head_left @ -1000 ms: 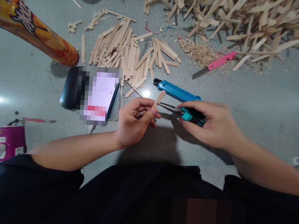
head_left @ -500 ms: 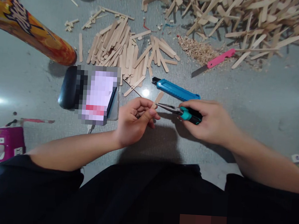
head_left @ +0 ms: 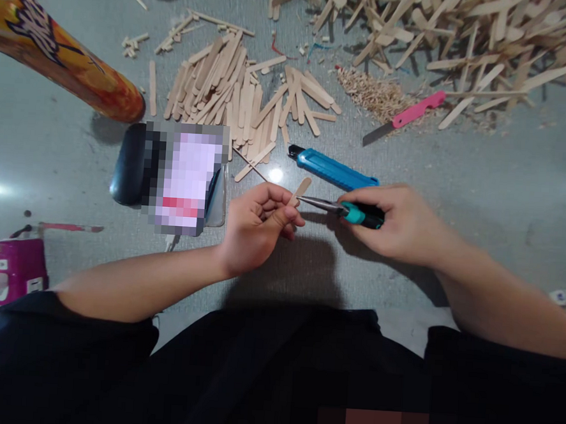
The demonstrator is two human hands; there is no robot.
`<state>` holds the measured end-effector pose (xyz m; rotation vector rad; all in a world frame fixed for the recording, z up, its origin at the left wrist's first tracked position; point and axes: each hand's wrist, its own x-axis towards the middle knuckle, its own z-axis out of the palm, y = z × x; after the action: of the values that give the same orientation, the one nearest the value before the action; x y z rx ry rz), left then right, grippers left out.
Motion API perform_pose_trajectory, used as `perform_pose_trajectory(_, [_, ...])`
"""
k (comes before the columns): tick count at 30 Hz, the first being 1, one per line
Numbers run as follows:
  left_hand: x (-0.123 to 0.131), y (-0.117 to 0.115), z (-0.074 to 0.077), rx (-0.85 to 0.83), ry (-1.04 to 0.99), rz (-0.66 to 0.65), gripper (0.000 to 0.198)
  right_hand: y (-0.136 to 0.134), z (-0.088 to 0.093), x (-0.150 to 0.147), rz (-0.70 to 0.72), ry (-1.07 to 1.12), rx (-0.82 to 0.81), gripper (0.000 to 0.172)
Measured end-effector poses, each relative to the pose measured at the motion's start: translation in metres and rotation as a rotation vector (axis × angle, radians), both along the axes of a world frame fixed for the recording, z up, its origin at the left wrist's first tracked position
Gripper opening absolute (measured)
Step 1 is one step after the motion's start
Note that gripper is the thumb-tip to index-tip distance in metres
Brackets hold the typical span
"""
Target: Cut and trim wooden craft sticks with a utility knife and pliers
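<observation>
Pinching a stick (head_left: pixel 302 189) in the left hand (head_left: pixel 256 228): thumb pressed against the curled forefinger, remaining fingers folded in toward the palm. Holding the stick just above the grey surface (head_left: pixel 481 186), near the middle of the view, rounded end tilted up and to the right. Gripping pliers (head_left: pixel 354 212) in the right hand (head_left: pixel 407 223), fingers wrapped close together round the teal-and-black handles, thumb along the top. Pointing the thin metal nose leftward, tip meeting the stick right beside the left thumb; hard to tell whether clamped on the wood or only touching it. Just beyond both hands: a blue cutter (head_left: pixel 331 169), apart from the pliers. Farther back: a loose pile (head_left: pixel 232 94) of flat sticks, a patch of shavings (head_left: pixel 374 93) and a pink knife (head_left: pixel 413 114), blade toward the left. Along the top right: a large heap (head_left: pixel 466 38) of more sticks. Left of the left hand: a phone (head_left: pixel 189 174) against a black case (head_left: pixel 130 164), an orange tube (head_left: pixel 67 58) slanting behind, a magenta box (head_left: pixel 11 269) near the left elbow.
</observation>
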<state>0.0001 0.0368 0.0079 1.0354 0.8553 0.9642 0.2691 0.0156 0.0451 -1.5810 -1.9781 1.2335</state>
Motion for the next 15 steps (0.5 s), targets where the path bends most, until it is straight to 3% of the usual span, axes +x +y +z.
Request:
perform_pose_trajectory(4, [0.002, 0.003, 0.003, -0.094, 0.027, 0.006, 0.035, -0.006, -0.013, 0.000, -0.002, -0.136, 0.484, 0.022])
perform_pose_trajectory(6, [0.002, 0.004, 0.004, -0.119, 0.011, 0.006, 0.039, -0.009, -0.019, 0.001, 0.012, -0.216, 0.618, 0.029])
perform_pose_trajectory(15, [-0.002, 0.005, 0.003, -0.228, -0.131, -0.126, 0.054, -0.008, -0.027, 0.006, -0.040, -0.499, 0.737, 0.025])
